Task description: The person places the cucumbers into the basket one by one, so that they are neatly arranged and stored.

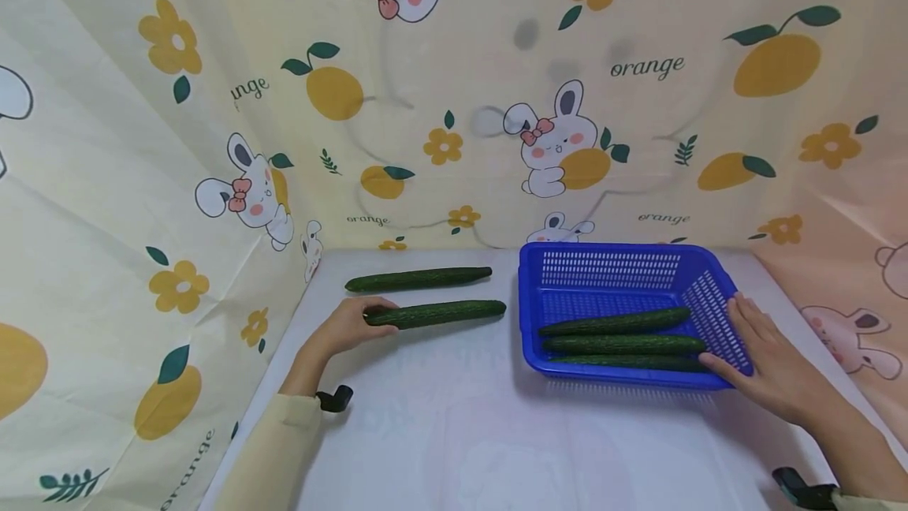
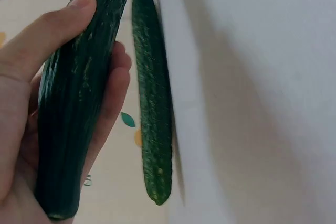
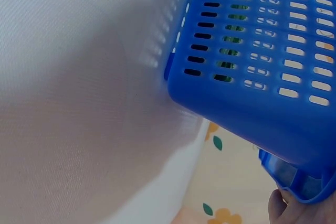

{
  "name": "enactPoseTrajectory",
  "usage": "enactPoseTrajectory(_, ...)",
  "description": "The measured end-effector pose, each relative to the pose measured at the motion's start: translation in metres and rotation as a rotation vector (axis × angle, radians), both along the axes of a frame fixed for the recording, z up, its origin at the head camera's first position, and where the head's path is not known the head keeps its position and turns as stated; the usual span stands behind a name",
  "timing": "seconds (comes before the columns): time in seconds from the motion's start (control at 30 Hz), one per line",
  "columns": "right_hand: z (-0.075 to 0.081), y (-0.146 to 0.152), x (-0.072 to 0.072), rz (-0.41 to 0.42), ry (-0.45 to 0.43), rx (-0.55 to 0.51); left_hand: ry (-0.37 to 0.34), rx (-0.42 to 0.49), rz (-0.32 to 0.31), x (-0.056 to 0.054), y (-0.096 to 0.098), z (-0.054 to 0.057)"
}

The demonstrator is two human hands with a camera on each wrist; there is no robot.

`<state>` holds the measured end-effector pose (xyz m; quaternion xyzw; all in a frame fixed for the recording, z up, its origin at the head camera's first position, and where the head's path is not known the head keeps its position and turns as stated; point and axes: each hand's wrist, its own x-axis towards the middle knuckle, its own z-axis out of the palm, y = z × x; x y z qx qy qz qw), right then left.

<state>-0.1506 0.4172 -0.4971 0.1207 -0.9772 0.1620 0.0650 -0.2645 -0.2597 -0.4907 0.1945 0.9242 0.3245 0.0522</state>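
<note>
A dark green cucumber (image 1: 440,313) is gripped near its left end by my left hand (image 1: 358,326). In the left wrist view, the thumb (image 2: 83,3) lies along one side of that cucumber and the fingers wrap the other. A second cucumber (image 1: 418,279) lies on the white table just behind it. My right hand (image 1: 776,361) rests on the right rim of a blue plastic basket (image 1: 603,377), fingers fairly straight and thumb over the front corner. Inside the basket are three cucumbers (image 1: 624,344), side by side toward its front.
The white table (image 1: 454,432) meets a patterned cloth backdrop (image 1: 454,101) behind the basket and at both sides. Slotted basket walls (image 3: 236,35) fill much of the right wrist view. Dark bands (image 1: 335,398) sit at both wrists.
</note>
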Motion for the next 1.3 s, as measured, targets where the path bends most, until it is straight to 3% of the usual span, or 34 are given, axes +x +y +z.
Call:
enactPoseTrajectory(0.2,0.0,0.001,-0.002,0.001,0.002,-0.005,0.025,0.087,0.125,0.009,0.008,0.017)
enactPoseTrajectory(0.4,0.0,0.001,-0.002,-0.004,-0.006,-0.005,0.04,0.142,0.169,0.012,0.027,0.033)
enactPoseTrajectory(0.9,0.001,0.0,-0.004,-0.01,-0.008,0.008,0.006,0.278,0.075,0.017,0.121,0.062)
enactPoseTrajectory(1.1,0.001,0.001,-0.002,0.0,-0.005,0.005,0.006,0.297,0.061,0.014,0.167,0.062)
enactPoseTrajectory(1.3,0.0,0.0,-0.002,-0.008,-0.019,0.008,-0.007,0.234,0.048,0.013,0.207,0.059)
